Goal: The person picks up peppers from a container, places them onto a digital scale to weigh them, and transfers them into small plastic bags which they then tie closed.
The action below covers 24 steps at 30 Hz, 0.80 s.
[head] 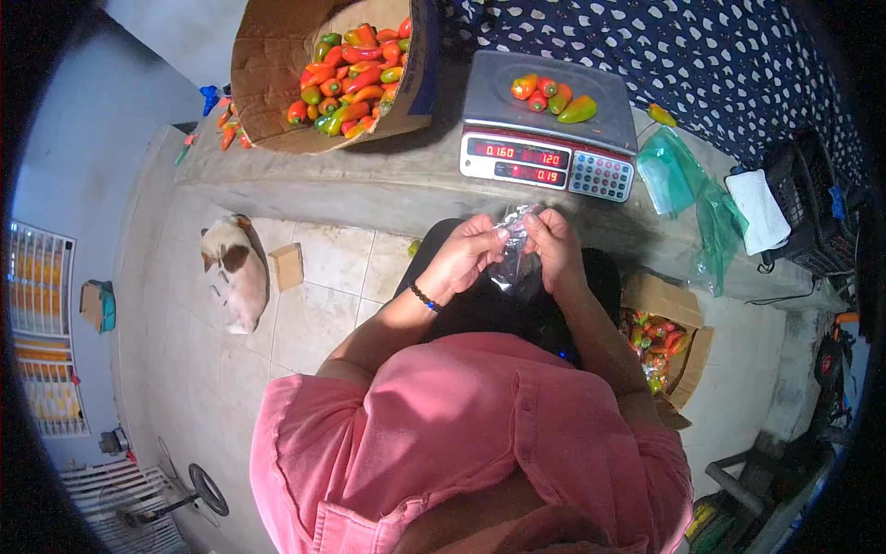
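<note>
Between my two hands is a clear plastic bag point(513, 260), held above my lap by its upper edge. My left hand point(472, 251) pinches one side of it with thumb and fingers. On the other side my right hand point(554, 244) grips the edge the same way. Just beyond them stands a digital scale point(547, 165) with lit red digits. Several red, orange and green peppers point(559, 102) lie on its grey pan. To the left of the scale, a tipped cardboard box point(266, 76) holds a heap of similar peppers point(353, 76).
Green plastic bags point(716, 228), a white cloth point(758, 211) and a black crate point(820, 228) sit right of the scale. A cardboard box point(692, 367) with packed peppers is on the floor at my right. A white and brown animal point(239, 277) lies on the tiles at left, beside a small carton point(286, 266).
</note>
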Tool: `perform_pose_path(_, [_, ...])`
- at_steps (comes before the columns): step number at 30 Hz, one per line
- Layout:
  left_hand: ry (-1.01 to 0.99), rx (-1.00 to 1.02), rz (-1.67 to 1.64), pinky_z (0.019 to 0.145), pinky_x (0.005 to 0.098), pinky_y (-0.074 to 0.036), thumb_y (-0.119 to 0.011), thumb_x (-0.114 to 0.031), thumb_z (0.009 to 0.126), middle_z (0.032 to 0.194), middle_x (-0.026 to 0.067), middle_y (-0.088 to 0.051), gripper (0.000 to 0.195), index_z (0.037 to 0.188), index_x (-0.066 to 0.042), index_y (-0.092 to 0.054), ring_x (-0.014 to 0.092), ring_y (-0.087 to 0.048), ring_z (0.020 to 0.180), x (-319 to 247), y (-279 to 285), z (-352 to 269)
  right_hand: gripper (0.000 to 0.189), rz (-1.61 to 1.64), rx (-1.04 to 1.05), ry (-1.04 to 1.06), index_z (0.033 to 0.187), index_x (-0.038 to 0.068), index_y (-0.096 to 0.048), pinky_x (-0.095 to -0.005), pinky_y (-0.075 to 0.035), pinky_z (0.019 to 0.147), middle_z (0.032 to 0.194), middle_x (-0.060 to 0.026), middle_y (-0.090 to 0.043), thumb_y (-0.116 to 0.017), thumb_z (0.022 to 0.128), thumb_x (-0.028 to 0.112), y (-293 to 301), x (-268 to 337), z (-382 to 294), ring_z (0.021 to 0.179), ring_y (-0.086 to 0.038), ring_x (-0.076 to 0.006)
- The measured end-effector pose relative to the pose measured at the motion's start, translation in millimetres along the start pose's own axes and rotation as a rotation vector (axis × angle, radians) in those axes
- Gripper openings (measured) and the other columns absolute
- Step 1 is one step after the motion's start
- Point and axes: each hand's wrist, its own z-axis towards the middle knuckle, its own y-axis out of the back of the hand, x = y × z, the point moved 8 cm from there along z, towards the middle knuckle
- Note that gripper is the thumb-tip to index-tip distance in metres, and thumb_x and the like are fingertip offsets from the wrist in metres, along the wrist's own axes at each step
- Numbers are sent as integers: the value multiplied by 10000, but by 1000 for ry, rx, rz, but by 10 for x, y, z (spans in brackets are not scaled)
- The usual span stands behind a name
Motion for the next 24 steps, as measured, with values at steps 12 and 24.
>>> perform_pose_path(12, [40, -102, 77, 676, 276, -498, -548, -115, 869, 822, 80, -611, 97, 881, -19, -552, 160, -595, 741, -31, -73, -30, 112, -709, -24, 478, 843, 11, -605, -343, -453, 678, 819, -129, -553, -554, 777, 86, -178, 369, -137, 748, -564, -288])
perform_pose_path(24, [-7, -84, -215, 680, 318, -516, -536, -79, 860, 826, 111, -599, 61, 892, -27, -534, 220, -612, 745, -106, -42, -14, 122, -859, -122, 463, 790, 18, -570, -386, -455, 658, 779, -123, -552, -591, 781, 138, -147, 423, -100, 705, -566, -295])
